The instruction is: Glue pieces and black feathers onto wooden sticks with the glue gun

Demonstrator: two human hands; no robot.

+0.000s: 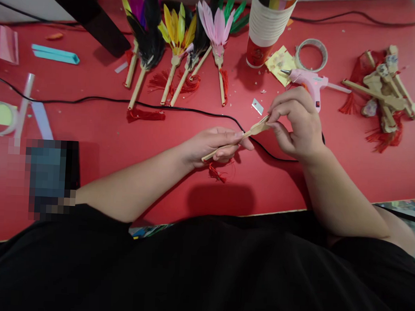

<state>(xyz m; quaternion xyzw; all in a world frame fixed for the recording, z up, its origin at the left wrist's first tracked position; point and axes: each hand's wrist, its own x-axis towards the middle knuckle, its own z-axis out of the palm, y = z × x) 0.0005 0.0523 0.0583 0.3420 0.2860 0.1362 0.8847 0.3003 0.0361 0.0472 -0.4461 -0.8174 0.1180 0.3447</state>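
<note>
A bare wooden fan handle lies slantwise between my hands above the red table. My left hand is closed around its thin stick, the thumb on top, and a red tassel dangles from the lower end. At the wider head, my right hand pinches the tip between thumb and fingers. Whether anything small sits in that pinch is hidden. Just beyond the handle lies a small metal blade. A pink glue gun rests behind my right hand, its nozzle pointing left.
Several feather fans lie along the back, beside stacked paper cups. A tape roll sits near yellow paper. Tasselled wooden handles are heaped at right. A black cord crosses the table; a blue strip lies left.
</note>
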